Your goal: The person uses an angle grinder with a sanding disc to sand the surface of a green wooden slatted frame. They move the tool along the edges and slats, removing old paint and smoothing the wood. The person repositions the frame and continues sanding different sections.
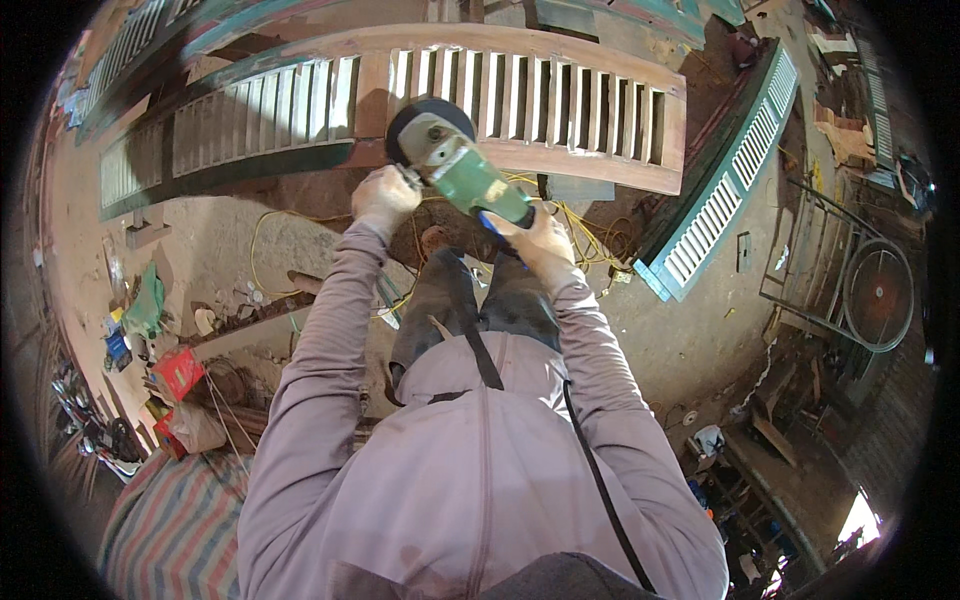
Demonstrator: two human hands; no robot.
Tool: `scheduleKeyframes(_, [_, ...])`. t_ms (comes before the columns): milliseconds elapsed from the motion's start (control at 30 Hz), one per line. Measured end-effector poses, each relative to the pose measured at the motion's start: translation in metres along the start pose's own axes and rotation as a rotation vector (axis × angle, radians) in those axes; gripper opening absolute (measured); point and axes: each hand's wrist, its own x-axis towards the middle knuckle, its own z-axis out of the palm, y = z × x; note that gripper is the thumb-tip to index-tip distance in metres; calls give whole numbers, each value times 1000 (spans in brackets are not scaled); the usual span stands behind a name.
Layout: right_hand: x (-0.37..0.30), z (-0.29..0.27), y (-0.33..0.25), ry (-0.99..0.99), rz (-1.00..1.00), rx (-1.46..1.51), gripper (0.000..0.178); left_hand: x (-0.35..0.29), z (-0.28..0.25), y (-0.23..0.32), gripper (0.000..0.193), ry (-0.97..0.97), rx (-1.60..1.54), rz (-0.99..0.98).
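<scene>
Both hands hold a green angle grinder (468, 178) out in front of me. My left hand (388, 200) is closed round its side handle near the head, and the handle itself is mostly hidden. My right hand (540, 238) wraps the rear of the body. The dark round disc (430, 112) is over the near rail of a louvred wooden shutter (600, 165); whether it touches cannot be made out. The shutter's right part is bare reddish wood, while green paint (290, 165) covers the lower edge on the left.
A blue-green louvred shutter (722, 195) leans at the right. Yellow cable (590, 238) lies coiled on the floor near my legs. Further right stands a metal frame with a spoked wheel (878, 294). At left are a red container (178, 374) and a striped sheet (180, 520).
</scene>
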Motion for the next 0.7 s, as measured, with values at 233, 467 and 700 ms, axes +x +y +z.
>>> scheduleKeyframes(233, [-1, 15, -70, -209, -54, -130, 128, 8, 14, -87, 58, 109, 17, -161])
scheduleKeyframes(467, [-10, -11, 0, -61, -27, 4, 122, -25, 24, -7, 55, -7, 31, -119])
scheduleKeyframes(700, [-15, -52, 92, 117, 40, 7, 89, -39, 43, 96, 42, -44, -47, 68])
